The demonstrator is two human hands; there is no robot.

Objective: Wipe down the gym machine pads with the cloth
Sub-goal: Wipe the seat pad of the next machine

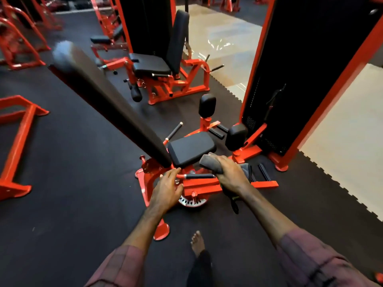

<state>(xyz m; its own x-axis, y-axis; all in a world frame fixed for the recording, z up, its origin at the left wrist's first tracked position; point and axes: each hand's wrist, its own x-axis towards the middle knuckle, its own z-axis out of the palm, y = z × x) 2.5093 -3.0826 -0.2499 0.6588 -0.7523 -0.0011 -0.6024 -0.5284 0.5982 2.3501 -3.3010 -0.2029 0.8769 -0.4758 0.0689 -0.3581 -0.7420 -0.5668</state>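
While the right hand (230, 172) grips a folded grey cloth (211, 163) just beside the black seat pad (190, 149), the left hand (167, 188) hangs relaxed and holds nothing.

Item: red-framed gym machine (199, 186) on black rubber flooring (62, 204). Long black back pad (109, 104) leans up to the left; two small black leg pads (207, 104) stand beyond the seat. Cloth sits near the seat pad's front corner, above a black side handle (199, 176). Left fingers are spread close to the red frame. Second, similar machine (165, 65) stands behind.
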